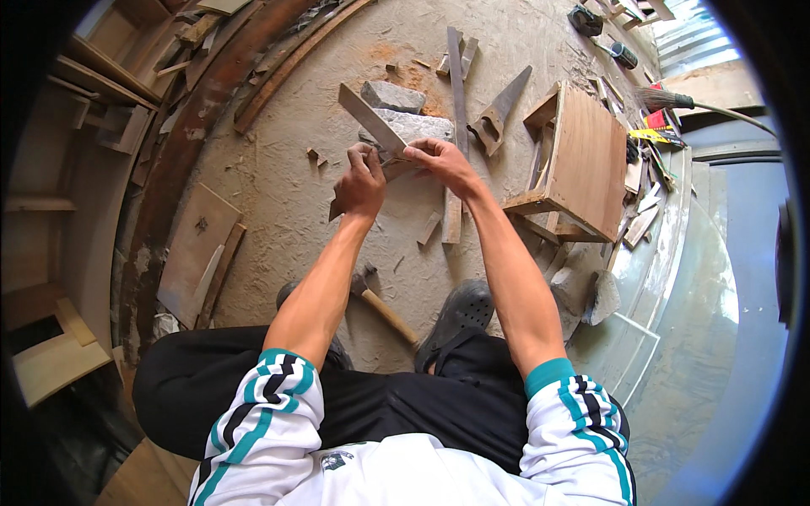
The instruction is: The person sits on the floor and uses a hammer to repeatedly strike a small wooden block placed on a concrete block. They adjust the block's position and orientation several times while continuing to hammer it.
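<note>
A flat grey-brown strip [371, 121] slants up and leftward from between my hands, over two rough stone blocks. My right hand [445, 165] pinches its lower end between thumb and fingers. Closed beside it, my left hand [361, 184] grips a darker brown flat piece [336, 207], whose pointed end sticks out below the fist. Where the two pieces meet is hidden by my fingers, so I cannot tell whether they are joined. The upper stone [393, 96] and the lower stone [413, 126] lie just beyond my hands.
A long wooden bar [458, 93] and a handsaw [499, 111] lie right of the stones. Farther right is a wooden box frame [586, 164]. A hammer [386, 315] rests between my feet. Boards [198, 244] lie at left; a brush [666, 99] and wood scraps [645, 221] at right.
</note>
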Tool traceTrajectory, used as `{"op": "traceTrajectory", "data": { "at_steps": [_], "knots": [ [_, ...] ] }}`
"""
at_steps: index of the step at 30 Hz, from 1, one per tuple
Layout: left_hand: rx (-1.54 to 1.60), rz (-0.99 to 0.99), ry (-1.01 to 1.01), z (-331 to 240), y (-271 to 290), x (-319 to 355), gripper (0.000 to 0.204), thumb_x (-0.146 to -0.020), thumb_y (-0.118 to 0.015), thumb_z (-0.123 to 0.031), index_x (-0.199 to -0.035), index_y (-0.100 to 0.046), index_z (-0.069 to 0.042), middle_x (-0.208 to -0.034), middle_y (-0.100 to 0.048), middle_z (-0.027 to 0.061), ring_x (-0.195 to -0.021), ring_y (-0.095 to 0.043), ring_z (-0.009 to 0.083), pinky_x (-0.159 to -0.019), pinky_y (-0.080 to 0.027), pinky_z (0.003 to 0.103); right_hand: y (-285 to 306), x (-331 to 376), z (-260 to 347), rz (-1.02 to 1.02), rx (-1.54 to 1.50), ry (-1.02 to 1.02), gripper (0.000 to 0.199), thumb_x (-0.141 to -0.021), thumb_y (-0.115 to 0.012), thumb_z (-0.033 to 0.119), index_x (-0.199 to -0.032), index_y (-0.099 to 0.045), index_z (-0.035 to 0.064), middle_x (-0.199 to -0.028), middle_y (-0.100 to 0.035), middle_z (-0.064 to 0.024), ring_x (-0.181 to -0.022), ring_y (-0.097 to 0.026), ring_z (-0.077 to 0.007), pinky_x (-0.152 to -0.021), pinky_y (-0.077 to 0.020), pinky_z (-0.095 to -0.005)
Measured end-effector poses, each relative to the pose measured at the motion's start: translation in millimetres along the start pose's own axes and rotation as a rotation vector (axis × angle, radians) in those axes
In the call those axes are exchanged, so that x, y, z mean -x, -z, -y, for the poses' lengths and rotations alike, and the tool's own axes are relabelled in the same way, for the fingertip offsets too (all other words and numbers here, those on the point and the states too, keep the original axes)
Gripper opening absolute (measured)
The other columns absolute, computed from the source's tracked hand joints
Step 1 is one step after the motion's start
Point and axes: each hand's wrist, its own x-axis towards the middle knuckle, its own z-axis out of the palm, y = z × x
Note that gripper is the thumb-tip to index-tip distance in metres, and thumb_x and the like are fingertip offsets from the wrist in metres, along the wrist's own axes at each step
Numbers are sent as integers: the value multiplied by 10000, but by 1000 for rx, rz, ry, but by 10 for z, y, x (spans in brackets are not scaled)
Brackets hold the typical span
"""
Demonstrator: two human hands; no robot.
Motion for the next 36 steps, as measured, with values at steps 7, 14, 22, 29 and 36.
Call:
{"op": "traceTrajectory", "data": {
  "at_steps": [7,14,22,29,36],
  "knots": [
    [86,142,48,-148,-37,-92,219,-998,-513,-308,-1110,-504,-120,-870,-715,173,-808,-669,457,-704,-486,569,222,51,25,131,-34,-5,390,-908,-740,265,-1158,-677,-28,-1049,-701,-73,-923,-652,-134,-827,-559,-284],
    [48,154,52,-97,-5,-135,217,-991,-522,-301,-1124,-524,-130,-882,-707,217,-826,-661,484,-721,-494,576,170,26,-112,149,-50,38,359,-947,-690,233,-1184,-658,-35,-1084,-696,-70,-949,-645,-127,-848,-543,-274],
    [-7,143,4,-28,22,-146,211,-987,-535,-300,-1119,-511,-137,-789,-701,215,-748,-670,470,-664,-498,580,73,37,-214,161,-77,86,366,-960,-669,175,-1269,-614,-14,-1113,-691,-59,-970,-633,-119,-867,-519,-277],
    [-119,6,-147,-27,72,-169,185,-986,-555,-290,-1065,-510,-129,-687,-683,149,-616,-667,393,-542,-492,511,73,59,-80,223,73,128,487,-912,-677,14,-1376,-529,-1,-1245,-648,-61,-1098,-604,-140,-981,-488,-295],
    [-47,-73,-186,-179,172,-309,207,-992,-541,-311,-1060,-518,-116,-754,-701,148,-693,-683,386,-605,-507,502,76,2,11,144,-38,216,365,-880,-676,-56,-1230,-591,0,-1176,-668,-59,-1090,-614,-140,-985,-490,-305]
  ]
}}
